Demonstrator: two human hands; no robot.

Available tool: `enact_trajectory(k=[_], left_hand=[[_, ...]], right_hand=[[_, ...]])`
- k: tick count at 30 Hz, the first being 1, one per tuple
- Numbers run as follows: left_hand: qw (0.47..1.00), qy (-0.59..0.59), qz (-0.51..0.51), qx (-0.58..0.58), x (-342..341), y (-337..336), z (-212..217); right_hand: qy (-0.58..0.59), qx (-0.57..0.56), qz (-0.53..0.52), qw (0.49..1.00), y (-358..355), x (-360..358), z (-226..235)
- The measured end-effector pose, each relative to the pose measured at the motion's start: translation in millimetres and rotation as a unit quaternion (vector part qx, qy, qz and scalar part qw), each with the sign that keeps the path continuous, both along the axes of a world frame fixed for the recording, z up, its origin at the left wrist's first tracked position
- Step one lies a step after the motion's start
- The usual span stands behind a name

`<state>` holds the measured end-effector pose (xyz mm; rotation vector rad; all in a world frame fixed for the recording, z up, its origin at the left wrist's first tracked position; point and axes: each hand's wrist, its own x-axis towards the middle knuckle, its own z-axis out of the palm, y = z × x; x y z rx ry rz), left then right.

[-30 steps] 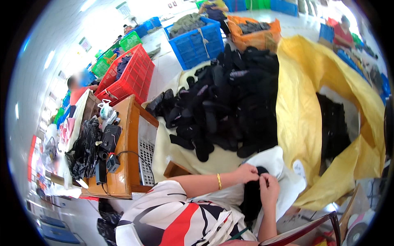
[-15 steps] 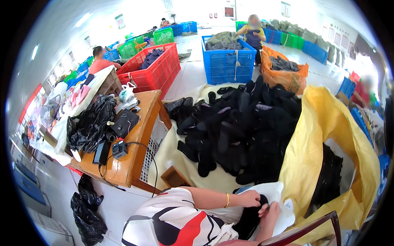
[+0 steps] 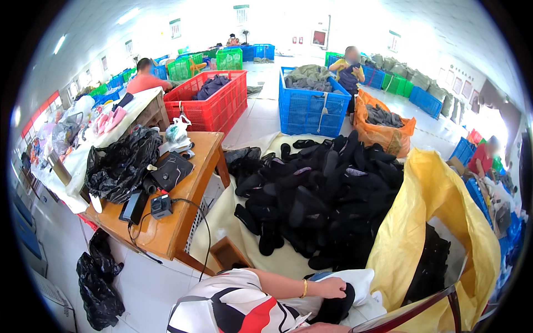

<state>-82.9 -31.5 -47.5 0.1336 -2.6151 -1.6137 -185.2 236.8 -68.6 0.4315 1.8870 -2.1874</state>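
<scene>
My left hand point(image 3: 332, 287) is closed on the edge of a soft black sock-like piece point(image 3: 337, 305), which lies over my lap. Its exact kind is hard to make out. White sheeting point(image 3: 361, 281) lies beside and beneath the piece. No part of my right hand shows; only a sliver of skin appears at the lower edge. In front of me spreads a large pile of similar black pieces point(image 3: 311, 205) on a cream sheet point(image 3: 222, 236). Close on the right stands a yellow sack point(image 3: 391, 244), its mouth gaping, with more black pieces inside.
A wooden table point(image 3: 205, 152) at left carries a black plastic bag point(image 3: 125, 166), a charger-like box point(image 3: 161, 206) and cables. Beyond the pile stand a red crate point(image 3: 233, 105), a blue crate point(image 3: 316, 111) and an orange sack point(image 3: 388, 133). Several people work farther off. A dark red frame point(image 3: 452, 299) crosses the lower right.
My right hand has left the black piece and dropped out of sight. My left hand still grips the piece, now slightly lower. The whole view has shifted a little.
</scene>
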Motion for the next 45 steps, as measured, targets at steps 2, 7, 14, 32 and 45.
enact_trajectory(k=[2,7,14,32,45], left_hand=[[1.0,0.006,-0.019,-0.005,-6,-1,0],[0.999,-0.002,-0.013,-0.035,12,0,12],[0.951,0.136,-0.083,-0.263,21,22,50],[0.95,0.072,-0.079,-0.293,28,21,55],[0.887,0.305,-0.194,-0.286,-28,4,88]], right_hand=[[0.065,0.063,0.027,0.996,2,3,-5],[0.397,0.23,0.233,0.857,-22,33,-8],[0.425,0.47,0.38,0.674,-81,58,56],[0.181,-0.076,0.035,0.98,-107,51,55],[0.217,-0.285,0.058,0.932,-110,87,141]])
